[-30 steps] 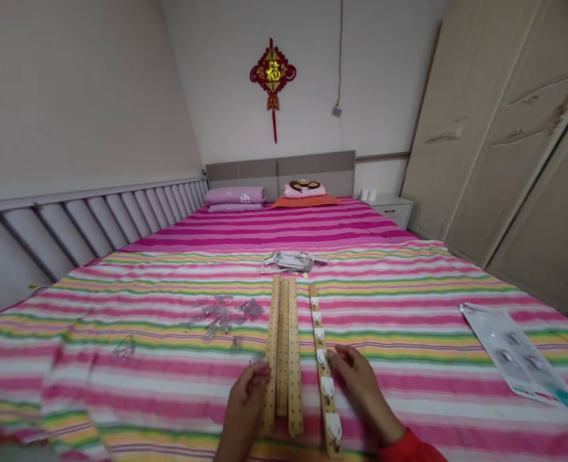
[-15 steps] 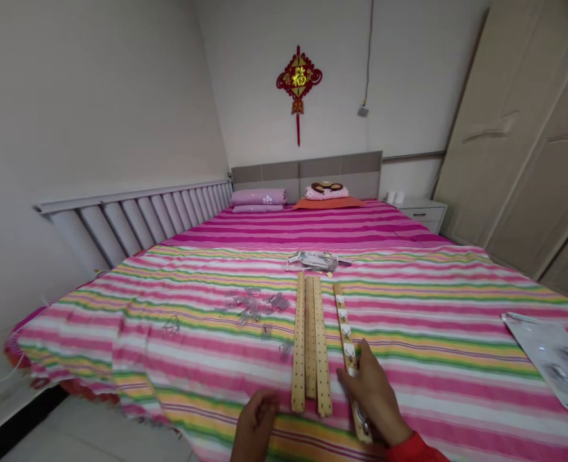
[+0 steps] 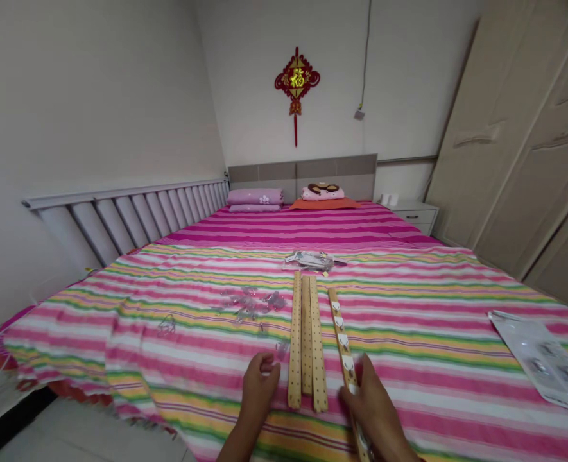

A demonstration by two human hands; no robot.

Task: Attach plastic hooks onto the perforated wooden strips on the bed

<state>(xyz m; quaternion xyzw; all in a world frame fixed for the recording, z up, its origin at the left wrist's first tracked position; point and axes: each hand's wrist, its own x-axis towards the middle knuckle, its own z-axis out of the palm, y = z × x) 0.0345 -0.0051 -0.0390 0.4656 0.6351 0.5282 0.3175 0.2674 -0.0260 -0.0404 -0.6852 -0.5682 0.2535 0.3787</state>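
My right hand [image 3: 374,403] is wrapped around the near part of a narrow wooden strip [image 3: 337,321] with a row of white hooks [image 3: 343,341] along its face. Its near end runs out of the picture's bottom, and my fingers cover part of it. My left hand [image 3: 260,385] hovers over the striped cloth with loosely curved fingers, a gap at the thumb, and nothing seen in it. Between the hands lie three wooden strips with rows of holes [image 3: 318,346], side by side.
Small clear packets [image 3: 249,305] with little parts lie scattered left of the strips. A plastic package [image 3: 312,260] lies beyond them. Another blister pack [image 3: 543,359] is at the far right. Thin wire pieces [image 3: 167,325] rest on the striped bed cover [image 3: 192,378]. A radiator [image 3: 120,224] borders the left side.
The hooked strip has slid toward me with my right hand on it. My left hand has moved forward, away from the bed's near edge. The view has shifted slightly.
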